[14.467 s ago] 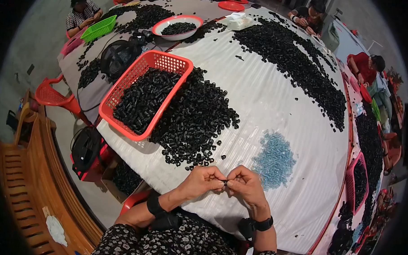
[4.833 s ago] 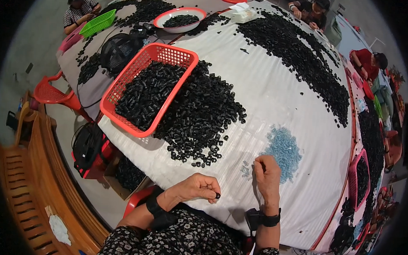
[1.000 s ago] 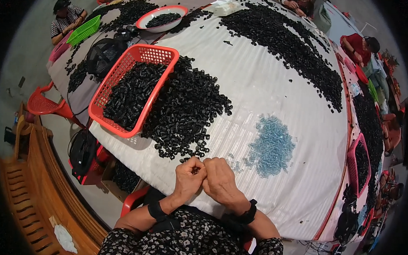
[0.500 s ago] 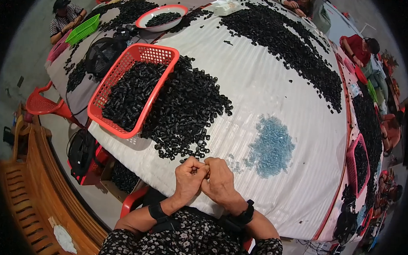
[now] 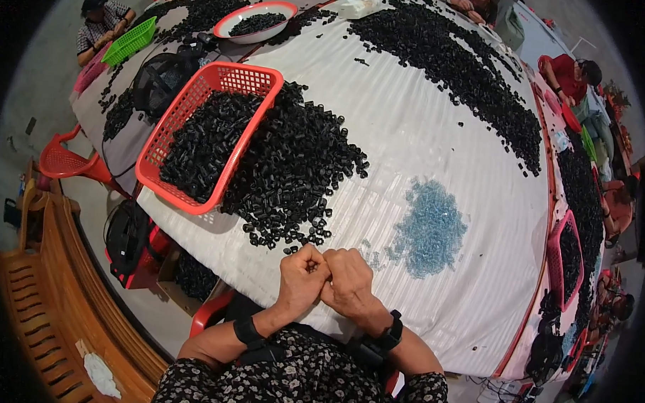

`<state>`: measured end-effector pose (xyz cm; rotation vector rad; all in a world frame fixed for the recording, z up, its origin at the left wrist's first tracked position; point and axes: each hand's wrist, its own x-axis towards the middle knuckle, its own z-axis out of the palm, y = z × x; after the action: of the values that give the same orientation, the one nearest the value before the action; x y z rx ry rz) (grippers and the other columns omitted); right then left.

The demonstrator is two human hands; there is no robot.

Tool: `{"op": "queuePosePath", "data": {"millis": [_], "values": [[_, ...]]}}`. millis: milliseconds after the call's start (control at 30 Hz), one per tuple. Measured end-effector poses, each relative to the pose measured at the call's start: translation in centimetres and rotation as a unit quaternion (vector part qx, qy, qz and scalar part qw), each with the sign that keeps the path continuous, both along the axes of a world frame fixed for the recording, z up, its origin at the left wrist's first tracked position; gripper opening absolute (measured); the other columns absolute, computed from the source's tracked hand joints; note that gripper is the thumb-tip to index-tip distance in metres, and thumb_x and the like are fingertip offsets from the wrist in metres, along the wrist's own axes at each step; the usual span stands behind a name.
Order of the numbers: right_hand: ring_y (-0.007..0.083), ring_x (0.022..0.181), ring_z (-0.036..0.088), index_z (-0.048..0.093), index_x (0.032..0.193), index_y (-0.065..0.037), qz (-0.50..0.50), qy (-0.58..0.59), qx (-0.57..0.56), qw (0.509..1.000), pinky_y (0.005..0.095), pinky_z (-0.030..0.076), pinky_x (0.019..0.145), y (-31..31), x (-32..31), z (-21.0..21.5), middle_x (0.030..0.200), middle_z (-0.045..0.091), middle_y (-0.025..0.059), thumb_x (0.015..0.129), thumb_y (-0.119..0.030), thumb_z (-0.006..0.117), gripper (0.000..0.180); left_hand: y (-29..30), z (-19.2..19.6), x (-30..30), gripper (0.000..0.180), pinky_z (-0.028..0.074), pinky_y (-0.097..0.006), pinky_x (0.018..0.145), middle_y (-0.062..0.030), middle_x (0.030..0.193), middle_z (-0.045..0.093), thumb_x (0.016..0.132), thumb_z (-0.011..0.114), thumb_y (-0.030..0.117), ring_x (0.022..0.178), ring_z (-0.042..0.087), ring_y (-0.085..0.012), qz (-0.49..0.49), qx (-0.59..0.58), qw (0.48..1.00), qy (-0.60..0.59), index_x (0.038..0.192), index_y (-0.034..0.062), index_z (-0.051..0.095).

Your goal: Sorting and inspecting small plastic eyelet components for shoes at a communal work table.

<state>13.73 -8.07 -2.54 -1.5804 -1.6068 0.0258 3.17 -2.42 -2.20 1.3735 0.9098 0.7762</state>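
Note:
At the table's near edge, my left hand and my right hand meet, fingers curled and pressed together. Both are closed in a pinch; whatever lies between the fingertips is too small and covered to make out. Just beyond my left hand spreads a heap of small black ring-like plastic pieces. To its left stands a red plastic basket, tilted in the picture and filled with more black pieces. Right of my right hand lies a loose patch of small clear bluish pieces on the white cloth.
A long pile of black pieces runs along the far right. A red-rimmed white basin and green basket stand far left, a pink basket at right. Beside the table are a wooden bench and red chair. Other people sit around.
My hands stay together at nearly the same spot, the fingers shifting slightly. The whole view has moved a little; the basket and heaps look unchanged.

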Motion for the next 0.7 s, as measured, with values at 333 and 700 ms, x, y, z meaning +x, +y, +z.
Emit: {"op": "queuePosePath", "data": {"millis": [333, 700], "values": [[0.028, 0.063, 0.052, 0.056, 0.09, -0.003, -0.034, -0.009, 0.004, 0.999, 0.0364, 0.043, 0.056, 0.0, 0.0, 0.4, 0.075, 0.054, 0.0101, 0.059, 0.001, 0.066, 0.033, 0.0, 0.7, 0.2, 0.011, 0.042, -0.019, 0.049, -0.0027, 0.064, 0.059, 0.079, 0.06, -0.006, 0.058, 0.053, -0.0041, 0.007, -0.102, 0.992, -0.075, 0.071, -0.0007, 0.054], [0.0258, 0.061, 0.053, 0.056, 0.091, -0.002, -0.006, -0.046, -0.001, 0.999, 0.0351, 0.043, 0.053, 0.1, 0.2, 0.0, 0.073, 0.053, 0.0098, 0.059, 0.0, 0.065, 0.033, 0.2, 0.3, 0.2, 0.015, 0.038, -0.019, 0.046, -0.0002, 0.061, 0.054, 0.08, 0.06, -0.005, 0.054, 0.047, -0.0031, -0.019, -0.095, 0.994, -0.043, 0.069, 0.0011, 0.051]]}}
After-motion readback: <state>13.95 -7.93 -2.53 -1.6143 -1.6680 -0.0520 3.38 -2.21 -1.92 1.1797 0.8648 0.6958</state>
